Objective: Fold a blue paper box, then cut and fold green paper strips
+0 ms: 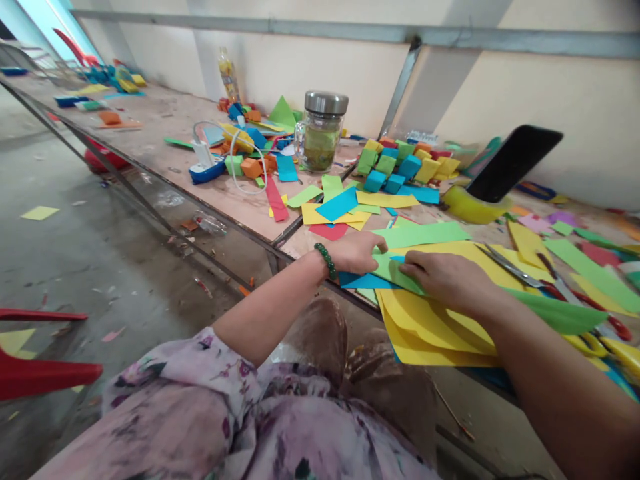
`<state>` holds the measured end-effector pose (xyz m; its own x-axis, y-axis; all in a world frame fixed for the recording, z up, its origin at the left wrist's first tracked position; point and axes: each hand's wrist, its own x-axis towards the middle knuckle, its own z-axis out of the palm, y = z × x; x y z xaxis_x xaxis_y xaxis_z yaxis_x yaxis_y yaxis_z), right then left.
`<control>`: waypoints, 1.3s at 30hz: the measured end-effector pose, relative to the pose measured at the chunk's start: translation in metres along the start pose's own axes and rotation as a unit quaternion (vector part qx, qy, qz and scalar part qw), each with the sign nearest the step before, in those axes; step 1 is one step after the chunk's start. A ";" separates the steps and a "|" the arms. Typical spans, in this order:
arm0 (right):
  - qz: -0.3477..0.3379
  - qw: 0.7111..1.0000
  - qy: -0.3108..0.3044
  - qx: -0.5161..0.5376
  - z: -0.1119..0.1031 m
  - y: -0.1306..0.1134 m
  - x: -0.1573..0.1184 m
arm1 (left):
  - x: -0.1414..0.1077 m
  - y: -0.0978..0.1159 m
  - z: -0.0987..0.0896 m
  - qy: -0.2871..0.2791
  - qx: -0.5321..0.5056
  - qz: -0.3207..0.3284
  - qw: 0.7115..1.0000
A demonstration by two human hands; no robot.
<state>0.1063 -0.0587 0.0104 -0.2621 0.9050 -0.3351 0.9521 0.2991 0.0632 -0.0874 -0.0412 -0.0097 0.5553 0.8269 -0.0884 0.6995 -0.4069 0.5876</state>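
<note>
A strip of green paper (pixel 395 273) lies between my hands on top of yellow paper sheets (pixel 440 327) at the table's front edge. My left hand (pixel 353 252), with a green bead bracelet (pixel 326 261) at the wrist, holds the strip's left end down, index finger bent. My right hand (pixel 447 280) has its fingers closed on the strip's right part, and a small blue edge (pixel 398 259) shows by its fingertips. Blue paper (pixel 367 281) sticks out under my left hand. Another green strip (pixel 423 234) lies just behind. What my right palm covers is hidden.
Scissors (pixel 515 267) lie to the right of my right hand. Farther back are a lidded glass mug (pixel 321 133), folded paper cubes (pixel 395 167), a phone (pixel 517 163) in a yellow stand (pixel 473 205), and a power strip (pixel 207 170) with a white cable. Paper scraps litter table and floor.
</note>
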 end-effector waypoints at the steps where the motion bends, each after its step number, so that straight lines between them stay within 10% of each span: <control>1: 0.000 1.000 -0.001 0.003 0.000 0.000 0.000 | 0.000 -0.001 0.001 0.000 0.004 0.003 1.000; 28: 0.017 1.000 0.018 -0.010 0.003 0.000 0.001 | -0.007 0.011 -0.003 -0.058 0.124 0.039 0.990; 39: 0.016 1.000 0.020 -0.016 0.004 0.000 0.001 | -0.025 -0.013 0.017 0.078 0.168 0.218 0.958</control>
<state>0.1066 -0.0589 0.0061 -0.2378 0.9257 -0.2943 0.9549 0.2782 0.1035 -0.1030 -0.0629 -0.0290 0.7720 0.5870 0.2436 0.5358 -0.8073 0.2475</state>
